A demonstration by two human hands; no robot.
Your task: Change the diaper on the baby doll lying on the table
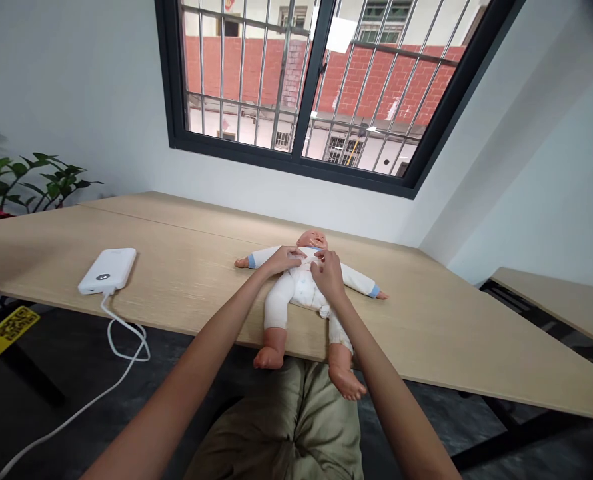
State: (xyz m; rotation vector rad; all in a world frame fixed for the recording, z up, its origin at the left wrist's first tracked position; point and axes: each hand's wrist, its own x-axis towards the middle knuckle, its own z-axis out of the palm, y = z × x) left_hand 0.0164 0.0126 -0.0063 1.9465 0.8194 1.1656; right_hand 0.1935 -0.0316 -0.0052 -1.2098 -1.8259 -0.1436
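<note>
A baby doll (310, 239) lies on its back on the table, its head toward the window and its feet past the front edge. It wears a white long-sleeved shirt (359, 279) with blue cuffs, a white diaper (304, 292) and white leg coverings (278, 303). My left hand (285, 259) rests at the doll's chest, fingers bent and closed on the shirt front. Opposite it, my right hand (328, 272) has its fingers curled in at the shirt's middle, thumb close to the fingertips. The fine detail of the cloth between my fingers is too small to make out.
A white power bank (109, 268) lies on the table (186, 267) at left, its white cable (121, 373) hanging over the front edge. A potted plant (31, 177) stands at far left. A barred window (296, 87) is behind the table; another table (561, 293) is at right.
</note>
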